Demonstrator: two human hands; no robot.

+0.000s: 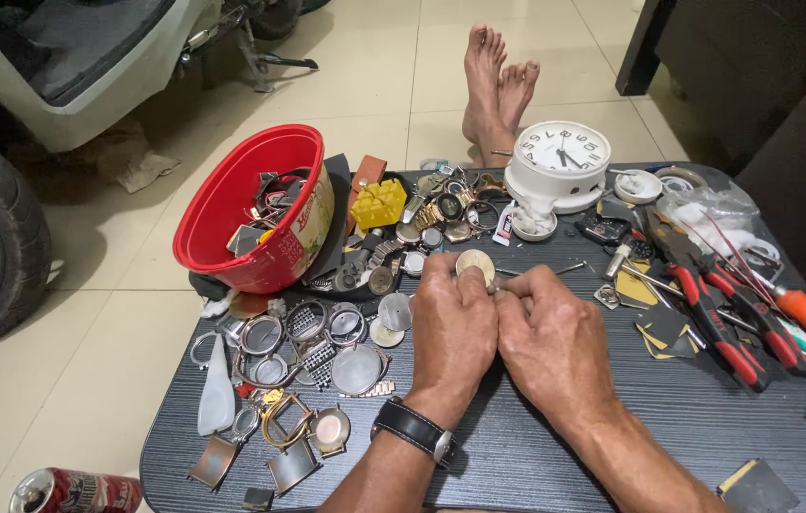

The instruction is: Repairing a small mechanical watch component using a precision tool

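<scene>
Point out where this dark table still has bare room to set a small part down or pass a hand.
Bare table lies right of the right hand, bordered by the red-handled pliers and the dark squares at the near right edge. A smaller patch sits below the left hand, beside the watch cases. Between the red bowl and the white clock it is crowded.

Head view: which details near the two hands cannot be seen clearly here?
- Small round pale watch part: lower half hidden by left hand fingers.
- Right hand: fingertips curled, anything pinched is too small to tell.
- Red plastic bowl: contents partly hidden by its wall.
</scene>
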